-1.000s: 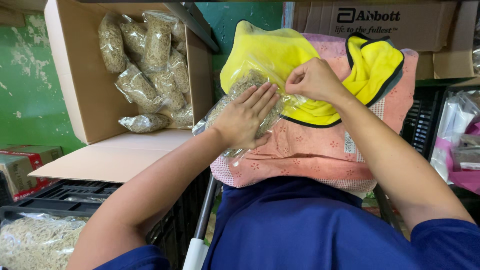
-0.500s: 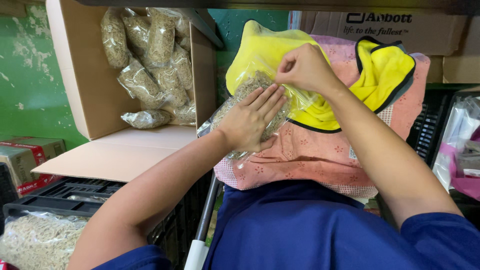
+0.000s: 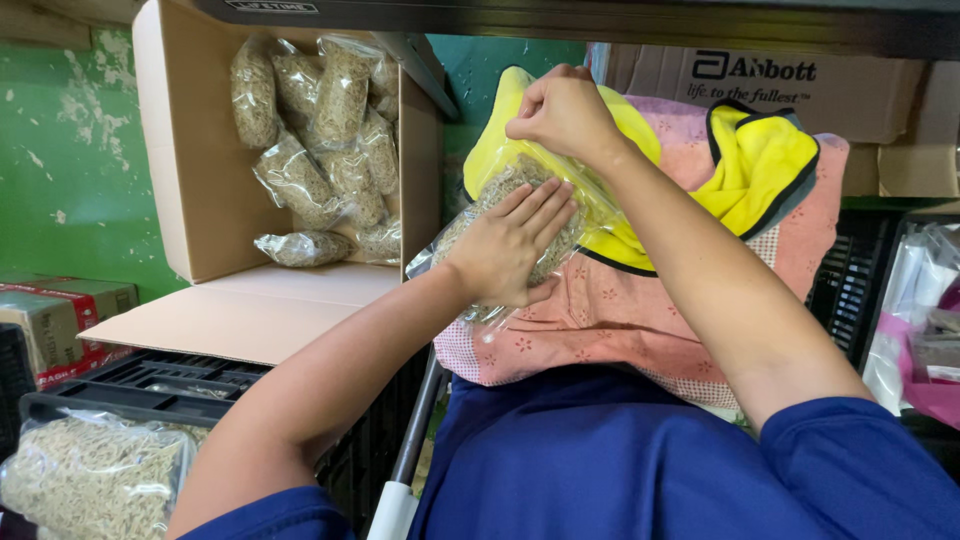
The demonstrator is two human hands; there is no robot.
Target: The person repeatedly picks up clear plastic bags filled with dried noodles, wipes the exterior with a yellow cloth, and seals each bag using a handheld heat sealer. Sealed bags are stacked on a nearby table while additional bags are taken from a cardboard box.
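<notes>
Since the earlier frames the right hand (image 3: 565,110) has climbed a little, toward 12 o'clock, along the top edge of the clear bag (image 3: 515,215), while the left hand (image 3: 510,245) stays pressed flat on the bag's front. The right hand is closed, pinching the bag's upper edge between thumb and fingers. The left hand is open, fingers spread toward 1 o'clock, palm on the plastic. The bag, filled with pale tan strands, leans against a yellow cloth (image 3: 760,165) with dark trim, which lies over a pink patterned cloth (image 3: 640,320); both sit on a blue-covered surface (image 3: 600,460).

At 10 o'clock from the hands an open cardboard box (image 3: 190,170) lies on its side, holding a stack of filled bags (image 3: 320,140) of the same kind. Its flap rests on a black crate (image 3: 170,375). At 8 o'clock another filled bag (image 3: 90,480) lies low. A second cardboard box (image 3: 800,90) stands at 2 o'clock behind the cloths, and clear wrapped goods (image 3: 920,310) sit at 3 o'clock.
</notes>
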